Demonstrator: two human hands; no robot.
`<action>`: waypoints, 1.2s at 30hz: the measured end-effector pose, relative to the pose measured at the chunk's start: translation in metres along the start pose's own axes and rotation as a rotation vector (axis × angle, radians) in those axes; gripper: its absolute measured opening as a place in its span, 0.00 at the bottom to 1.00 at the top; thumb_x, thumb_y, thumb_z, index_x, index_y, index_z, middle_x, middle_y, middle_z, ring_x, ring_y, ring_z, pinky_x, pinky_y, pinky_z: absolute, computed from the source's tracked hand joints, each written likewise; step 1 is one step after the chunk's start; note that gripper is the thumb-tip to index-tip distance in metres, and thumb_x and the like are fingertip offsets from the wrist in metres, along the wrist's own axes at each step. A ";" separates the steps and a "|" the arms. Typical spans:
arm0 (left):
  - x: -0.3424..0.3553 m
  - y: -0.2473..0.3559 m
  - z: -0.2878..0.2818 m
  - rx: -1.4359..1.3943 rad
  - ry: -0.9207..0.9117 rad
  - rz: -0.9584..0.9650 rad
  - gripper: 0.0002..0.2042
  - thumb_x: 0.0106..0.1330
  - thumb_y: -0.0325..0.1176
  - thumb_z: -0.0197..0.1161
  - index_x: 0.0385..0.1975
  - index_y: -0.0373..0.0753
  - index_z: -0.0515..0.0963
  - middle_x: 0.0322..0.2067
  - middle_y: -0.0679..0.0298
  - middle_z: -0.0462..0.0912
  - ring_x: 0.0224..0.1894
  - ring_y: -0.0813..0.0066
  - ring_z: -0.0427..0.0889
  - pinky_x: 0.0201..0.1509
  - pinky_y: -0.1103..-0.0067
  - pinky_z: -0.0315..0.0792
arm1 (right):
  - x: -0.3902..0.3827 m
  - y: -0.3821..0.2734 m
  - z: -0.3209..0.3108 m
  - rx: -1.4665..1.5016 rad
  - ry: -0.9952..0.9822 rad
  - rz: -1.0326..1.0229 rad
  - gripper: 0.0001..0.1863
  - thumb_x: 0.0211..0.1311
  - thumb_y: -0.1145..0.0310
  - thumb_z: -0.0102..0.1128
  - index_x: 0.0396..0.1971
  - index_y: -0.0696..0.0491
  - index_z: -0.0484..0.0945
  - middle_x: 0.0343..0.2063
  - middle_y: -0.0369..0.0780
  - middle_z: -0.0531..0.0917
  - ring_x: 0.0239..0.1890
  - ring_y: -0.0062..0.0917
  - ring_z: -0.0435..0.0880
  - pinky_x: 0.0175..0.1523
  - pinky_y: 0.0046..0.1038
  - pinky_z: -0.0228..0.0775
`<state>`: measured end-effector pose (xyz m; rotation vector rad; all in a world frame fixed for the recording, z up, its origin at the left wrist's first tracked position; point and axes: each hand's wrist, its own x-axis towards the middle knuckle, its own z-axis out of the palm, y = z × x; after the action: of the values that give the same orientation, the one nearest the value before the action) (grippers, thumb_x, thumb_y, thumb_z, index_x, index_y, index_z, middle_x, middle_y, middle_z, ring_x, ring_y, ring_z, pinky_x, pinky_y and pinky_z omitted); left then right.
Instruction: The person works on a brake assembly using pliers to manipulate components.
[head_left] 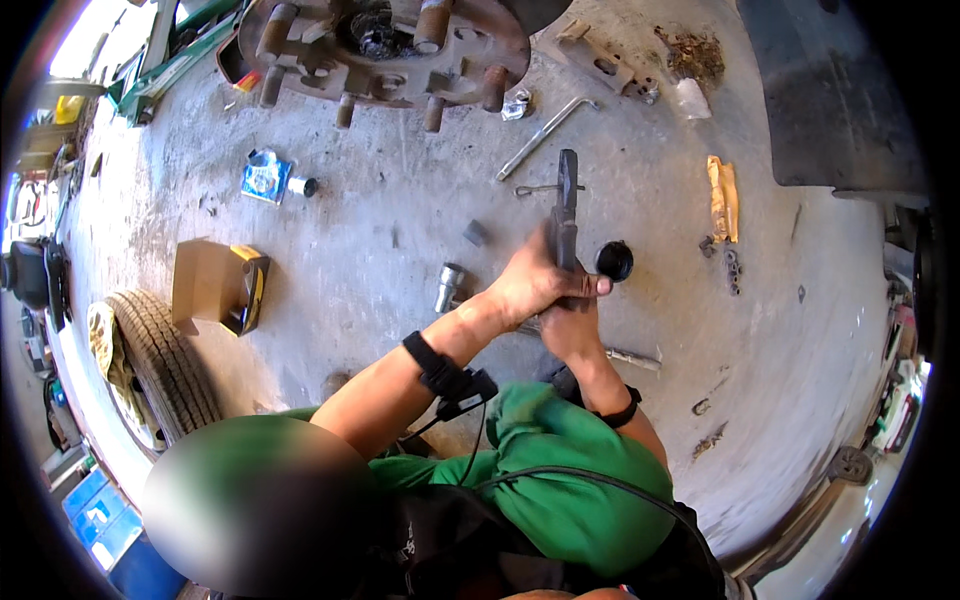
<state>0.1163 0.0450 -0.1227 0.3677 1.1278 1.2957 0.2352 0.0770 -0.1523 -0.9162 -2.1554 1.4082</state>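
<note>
Over the floor in front of me, my left hand [528,278] closes around a long dark metal piece [566,200] that points away from me; its exact kind I cannot tell. Just below, my right hand [572,328] is closed at the near end of the same piece, its fingers partly hidden by the left. A round black cup-like part [614,261] lies right of my hands. To their left is a silver socket [449,287], with a small grey block [476,232] farther off. A thin cotter-pin-like piece [532,190] shows behind the dark piece.
A rusty wheel hub with studs [345,85] juts in at the far side. Beyond my hands lie a wrench [545,138] and a metal bracket [605,62]. An opened cardboard box [205,285] and a tyre [160,350] stand left; a yellow wrapper [722,200] lies right.
</note>
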 end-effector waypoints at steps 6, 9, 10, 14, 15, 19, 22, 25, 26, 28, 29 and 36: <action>0.013 -0.079 -0.027 0.209 0.129 0.045 0.20 0.53 0.28 0.71 0.47 0.37 0.79 0.33 0.59 0.84 0.35 0.65 0.82 0.42 0.71 0.77 | -0.011 0.029 0.019 -0.037 -0.074 -0.021 0.09 0.56 0.74 0.52 0.38 0.56 0.76 0.34 0.45 0.80 0.41 0.43 0.79 0.44 0.39 0.70; 0.013 -0.115 -0.035 0.442 0.201 0.106 0.09 0.50 0.32 0.70 0.33 0.49 0.87 0.37 0.56 0.83 0.38 0.55 0.82 0.43 0.68 0.77 | -0.020 0.047 0.026 0.096 -0.123 0.037 0.09 0.57 0.71 0.54 0.37 0.55 0.76 0.35 0.45 0.81 0.39 0.41 0.81 0.41 0.36 0.72; 0.010 -0.120 -0.035 0.535 0.236 0.131 0.10 0.50 0.33 0.70 0.33 0.49 0.87 0.36 0.56 0.82 0.37 0.55 0.82 0.42 0.68 0.77 | -0.024 0.054 0.031 0.106 -0.127 0.111 0.09 0.57 0.71 0.54 0.37 0.55 0.76 0.35 0.45 0.81 0.39 0.41 0.81 0.41 0.36 0.72; -0.004 -0.131 -0.029 0.634 0.303 0.109 0.08 0.51 0.36 0.70 0.32 0.52 0.87 0.31 0.57 0.81 0.35 0.54 0.82 0.37 0.67 0.78 | -0.049 0.052 0.031 0.077 -0.112 0.144 0.08 0.61 0.68 0.54 0.37 0.54 0.75 0.33 0.43 0.80 0.41 0.39 0.81 0.44 0.36 0.71; -0.006 -0.133 -0.029 0.641 0.307 0.106 0.08 0.51 0.37 0.69 0.32 0.53 0.87 0.30 0.57 0.81 0.33 0.54 0.82 0.36 0.67 0.78 | -0.052 0.052 0.032 0.125 -0.116 0.202 0.07 0.62 0.68 0.53 0.37 0.54 0.75 0.33 0.43 0.80 0.41 0.38 0.80 0.45 0.36 0.70; -0.008 -0.123 -0.022 0.915 0.288 0.281 0.06 0.51 0.39 0.69 0.29 0.55 0.87 0.28 0.56 0.81 0.29 0.55 0.82 0.32 0.67 0.77 | -0.074 0.101 0.041 0.161 -0.024 0.267 0.07 0.63 0.70 0.51 0.39 0.55 0.74 0.36 0.43 0.78 0.45 0.36 0.79 0.47 0.37 0.70; -0.003 -0.130 -0.037 0.780 0.325 0.113 0.04 0.52 0.35 0.70 0.26 0.47 0.83 0.27 0.59 0.81 0.29 0.61 0.82 0.36 0.70 0.76 | -0.059 0.081 0.046 0.284 -0.039 0.318 0.08 0.62 0.71 0.51 0.40 0.55 0.74 0.37 0.45 0.77 0.45 0.39 0.79 0.47 0.37 0.70; -0.007 -0.093 -0.024 0.094 0.286 -0.148 0.10 0.56 0.36 0.71 0.32 0.40 0.80 0.28 0.67 0.79 0.33 0.74 0.78 0.41 0.75 0.73 | -0.040 0.064 0.027 -0.375 -0.141 -0.175 0.11 0.58 0.75 0.52 0.41 0.57 0.74 0.36 0.47 0.78 0.41 0.45 0.80 0.45 0.38 0.72; -0.012 -0.062 -0.017 0.021 0.229 -0.154 0.17 0.58 0.38 0.73 0.39 0.36 0.76 0.32 0.70 0.77 0.38 0.80 0.74 0.45 0.79 0.69 | -0.031 0.054 0.019 -0.229 -0.191 -0.059 0.12 0.56 0.76 0.53 0.41 0.57 0.74 0.36 0.48 0.78 0.39 0.46 0.80 0.42 0.38 0.73; -0.013 -0.030 -0.024 -0.090 0.159 -0.089 0.22 0.60 0.39 0.72 0.49 0.34 0.75 0.38 0.68 0.79 0.42 0.77 0.75 0.51 0.79 0.68 | -0.017 0.034 0.003 -0.370 -0.170 -0.281 0.14 0.51 0.78 0.55 0.40 0.59 0.75 0.36 0.50 0.80 0.36 0.47 0.81 0.38 0.41 0.75; -0.019 -0.015 -0.024 -0.167 0.289 0.057 0.24 0.63 0.40 0.69 0.54 0.34 0.74 0.42 0.67 0.79 0.46 0.77 0.75 0.56 0.77 0.67 | -0.011 0.030 -0.004 -0.348 -0.198 -0.374 0.12 0.50 0.79 0.56 0.37 0.59 0.74 0.35 0.50 0.79 0.35 0.45 0.82 0.37 0.40 0.76; -0.036 0.044 -0.046 0.251 0.253 0.269 0.20 0.74 0.50 0.55 0.37 0.35 0.80 0.26 0.71 0.74 0.30 0.83 0.67 0.35 0.83 0.63 | -0.008 -0.022 -0.023 0.196 -0.153 0.253 0.14 0.51 0.84 0.52 0.41 0.63 0.75 0.34 0.45 0.80 0.33 0.34 0.82 0.40 0.32 0.76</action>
<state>0.0592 0.0106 -0.0944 0.5685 1.5013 1.4675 0.2494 0.0802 -0.1229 -1.0644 -2.0145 1.8299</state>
